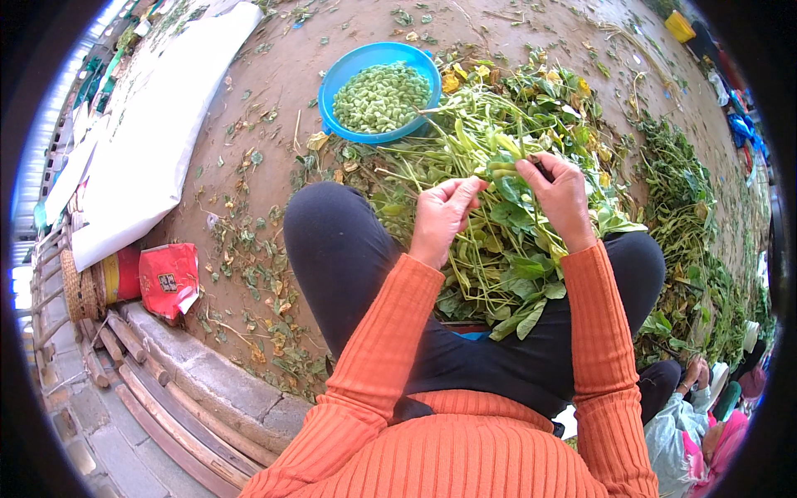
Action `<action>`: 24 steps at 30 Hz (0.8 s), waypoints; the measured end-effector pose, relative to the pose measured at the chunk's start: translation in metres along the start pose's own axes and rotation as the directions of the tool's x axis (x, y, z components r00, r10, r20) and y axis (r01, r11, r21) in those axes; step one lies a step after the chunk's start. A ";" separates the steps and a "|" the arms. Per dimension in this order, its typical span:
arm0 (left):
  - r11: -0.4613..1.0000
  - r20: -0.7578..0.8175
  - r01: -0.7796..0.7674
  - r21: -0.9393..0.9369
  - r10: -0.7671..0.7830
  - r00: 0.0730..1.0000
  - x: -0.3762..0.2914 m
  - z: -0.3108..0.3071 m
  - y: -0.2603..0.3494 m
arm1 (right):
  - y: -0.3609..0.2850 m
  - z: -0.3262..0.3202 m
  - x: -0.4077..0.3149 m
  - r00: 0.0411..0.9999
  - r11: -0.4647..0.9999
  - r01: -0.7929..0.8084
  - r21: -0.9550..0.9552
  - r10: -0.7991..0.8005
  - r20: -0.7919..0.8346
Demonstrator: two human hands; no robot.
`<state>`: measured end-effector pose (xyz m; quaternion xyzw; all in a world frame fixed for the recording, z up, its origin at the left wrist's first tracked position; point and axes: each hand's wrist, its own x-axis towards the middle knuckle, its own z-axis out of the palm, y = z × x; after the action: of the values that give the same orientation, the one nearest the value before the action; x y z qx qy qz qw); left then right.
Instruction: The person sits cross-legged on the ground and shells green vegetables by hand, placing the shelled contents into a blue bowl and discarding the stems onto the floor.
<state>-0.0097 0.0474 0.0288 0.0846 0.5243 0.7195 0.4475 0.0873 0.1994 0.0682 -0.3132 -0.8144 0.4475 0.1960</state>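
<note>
My right hand [559, 192] grips a leafy green bean stem [537, 215], with a few plump green pods [503, 167] beside its fingertips. Just left of those pods is my left hand [447, 215], thumb and forefinger pinched together; anything between the fingertips is too small to make out. Beneath both hands, a heap of cut bean plants [479, 249] with pods, stems and leaves lies between my bent knees and spreads forward. A round blue plastic basin [328, 93] stands on the ground beyond the left knee, holding many pale green beans or short pods [381, 99].
Bean plants [675, 187] form another pile on the right. At lower right a person [675, 417] sits close by. A white sheet [168, 118], red bag [169, 280] and wooden poles [187, 429] lie left, along a concrete kerb [218, 380]. Fallen leaves litter the ground.
</note>
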 end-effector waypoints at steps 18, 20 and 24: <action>0.947 0.041 -0.201 0.252 0.197 0.980 0.005 0.000 -0.011 | -0.022 0.013 -0.015 0.983 0.994 0.103 0.038 -0.108 0.149; 0.902 0.083 -0.262 0.344 0.249 0.965 0.006 0.000 -0.012 | -0.019 0.013 -0.013 0.979 0.987 0.160 -0.001 -0.159 0.130; 0.942 -0.001 -0.230 0.243 0.237 0.971 0.004 0.002 -0.008 | -0.025 0.008 -0.014 0.989 0.995 0.085 -0.045 -0.079 0.129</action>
<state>-0.0064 0.0525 0.0220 0.1889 0.6010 0.6995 0.3374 0.0846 0.1747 0.0853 -0.2552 -0.8485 0.4373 0.1540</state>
